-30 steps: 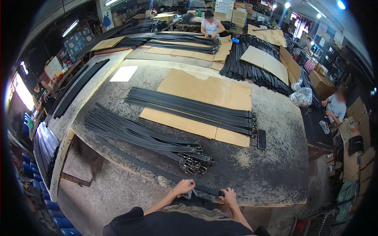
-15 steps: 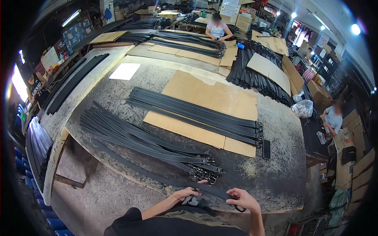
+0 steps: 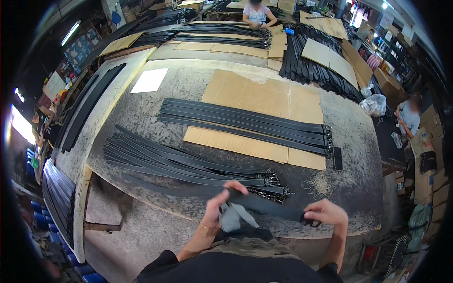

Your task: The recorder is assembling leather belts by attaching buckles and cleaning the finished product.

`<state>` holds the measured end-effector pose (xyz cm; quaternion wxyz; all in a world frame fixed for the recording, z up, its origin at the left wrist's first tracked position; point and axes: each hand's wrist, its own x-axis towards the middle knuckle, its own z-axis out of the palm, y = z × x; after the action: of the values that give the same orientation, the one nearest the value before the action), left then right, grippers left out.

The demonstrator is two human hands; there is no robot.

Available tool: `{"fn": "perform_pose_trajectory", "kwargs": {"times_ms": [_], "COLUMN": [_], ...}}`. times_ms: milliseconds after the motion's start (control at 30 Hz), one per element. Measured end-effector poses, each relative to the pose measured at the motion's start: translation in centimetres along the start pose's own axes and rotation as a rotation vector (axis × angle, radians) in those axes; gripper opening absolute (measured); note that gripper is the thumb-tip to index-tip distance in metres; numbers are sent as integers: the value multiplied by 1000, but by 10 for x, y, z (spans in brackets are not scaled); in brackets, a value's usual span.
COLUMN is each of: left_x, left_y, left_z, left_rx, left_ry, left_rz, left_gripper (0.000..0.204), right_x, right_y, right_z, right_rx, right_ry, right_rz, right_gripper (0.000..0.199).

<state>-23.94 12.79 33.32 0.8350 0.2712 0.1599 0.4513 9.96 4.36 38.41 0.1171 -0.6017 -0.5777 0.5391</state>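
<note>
A black belt (image 3: 278, 207) stretches between my hands along the near edge of the table, its tail lying to the left on the tabletop. My right hand (image 3: 331, 213) is closed on its buckle end, where a dark buckle (image 3: 310, 220) shows under the fingers. My left hand (image 3: 214, 210) is closed round the strap and a grey cloth (image 3: 236, 217), which hangs below the belt. Just beyond lies a fanned pile of black belts (image 3: 179, 162), buckles to the right and partly hidden behind the strap. Farther off, several belts (image 3: 245, 123) lie side by side on cardboard.
The worktable (image 3: 356, 188) bears a cardboard sheet (image 3: 264, 94), a white sheet (image 3: 150, 80), a dark phone (image 3: 337, 159) and a heap of pale thread (image 3: 321, 183). More black straps (image 3: 316, 61) are stacked at the far right. Other people sit at surrounding tables.
Both hands have moved apart and slightly up with the belt, the right one farther right. The grey cloth now shows more fully at my left hand. My view has shifted a little.
</note>
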Motion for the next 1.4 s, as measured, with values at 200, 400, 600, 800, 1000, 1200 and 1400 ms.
{"fn": "perform_pose_trajectory", "kwargs": {"times_ms": [200, 400, 600, 800, 1000, 1200, 1400], "left_x": [43, 44, 37, 28, -4, -65, -101], "left_y": [43, 96, 100, 92, 138, 217, 277], "left_z": [-41, -89, -104, -93, -120, -139, -132], "left_rx": [-183, -101, -79, -43, 203, 485, 532], "left_ry": [345, 521, 424, 580, 539, 609, 647], "left_rz": [98, 279, 253, 329, 423, 674, 928], "left_gripper": [28, 29, 27, 25, 31, 44, 41], "right_x": [25, 38, 49, 49, 71, 74, 75], "right_y": [-6, -33, -23, -26, -3, -10, -42], "right_z": [-23, -34, -24, -19, 6, 7, -7], "right_rx": [78, 244, 262, 181, 112, 112, -252], "right_ry": [226, 174, 208, 173, 122, -84, 362], "right_rz": [-186, -136, -54, -24, -149, -270, -332], "right_gripper": [27, 24, 23, 23, 19, 32, 26]}}
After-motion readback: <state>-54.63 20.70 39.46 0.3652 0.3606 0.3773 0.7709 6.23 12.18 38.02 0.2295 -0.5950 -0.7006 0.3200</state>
